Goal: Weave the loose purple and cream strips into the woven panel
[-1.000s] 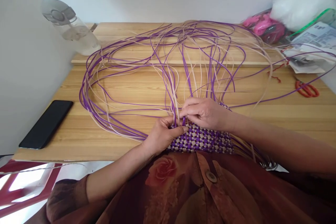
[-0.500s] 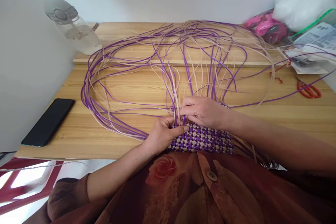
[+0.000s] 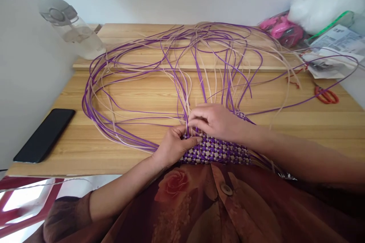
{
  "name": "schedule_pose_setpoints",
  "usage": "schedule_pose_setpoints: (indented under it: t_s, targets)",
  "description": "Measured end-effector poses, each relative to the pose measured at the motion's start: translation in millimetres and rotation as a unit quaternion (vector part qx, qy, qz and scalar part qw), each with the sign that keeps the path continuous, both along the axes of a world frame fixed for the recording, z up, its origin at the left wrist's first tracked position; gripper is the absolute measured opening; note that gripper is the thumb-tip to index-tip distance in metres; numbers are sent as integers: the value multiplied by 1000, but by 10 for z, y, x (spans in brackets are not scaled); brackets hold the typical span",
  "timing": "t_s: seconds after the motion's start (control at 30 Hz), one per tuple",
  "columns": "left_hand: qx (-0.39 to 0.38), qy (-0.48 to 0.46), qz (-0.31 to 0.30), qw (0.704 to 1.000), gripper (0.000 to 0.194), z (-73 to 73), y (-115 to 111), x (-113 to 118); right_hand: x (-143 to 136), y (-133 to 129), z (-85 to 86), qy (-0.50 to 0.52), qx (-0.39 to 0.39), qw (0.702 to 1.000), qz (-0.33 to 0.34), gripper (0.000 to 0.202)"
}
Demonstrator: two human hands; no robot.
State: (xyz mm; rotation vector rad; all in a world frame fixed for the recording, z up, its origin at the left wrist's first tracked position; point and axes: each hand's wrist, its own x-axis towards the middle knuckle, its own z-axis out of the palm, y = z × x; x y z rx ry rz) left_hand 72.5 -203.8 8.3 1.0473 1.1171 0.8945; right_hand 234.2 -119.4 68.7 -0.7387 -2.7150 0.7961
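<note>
A purple and beige woven piece (image 3: 219, 150) lies at the table's front edge against my shirt. My left hand (image 3: 173, 145) grips its left end, thumb on top of the weave and fingers behind it. Just above the top edge, my right hand (image 3: 212, 120) is closed with fingertips pinched among the upright strands; which strand they hold is too small to make out. Long purple and beige strands (image 3: 97, 112) fan out from the piece and loop over the table to the left and back.
On the wooden table (image 3: 137, 95) a black phone (image 3: 45, 135) lies at left, a clear bottle (image 3: 75, 30) stands behind. Red-handled scissors (image 3: 326, 95), papers (image 3: 338, 40) and a bag of pink material (image 3: 283, 30) are at right. A raised board (image 3: 142, 55) runs along the back.
The view has shifted slightly, so the table objects appear further left. My right hand has moved a little left along the top edge of the weave; my left hand keeps its grip.
</note>
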Motion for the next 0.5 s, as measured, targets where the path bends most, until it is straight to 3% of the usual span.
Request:
schedule_pose_setpoints:
  t_s: [0.07,0.13,0.27,0.4,0.5]
  targets:
    - [-5,-10,3,1000,20,-4,-13,0,18,67,-74,-6,43,998,-49,15]
    - [-9,-9,4,1000,20,-8,-18,-3,82,70,-74,-42,79,995,-53,15]
    - [-33,-21,4,999,22,-20,-13,-2,221,-116,89,-134,131,980,-61,19]
    - [-31,-81,35,996,32,-38,-11,23,272,-282,177,-182,-32,982,-39,26]
    - [-40,-81,39,995,30,-43,-10,32,268,-321,136,-156,-121,977,-82,26]
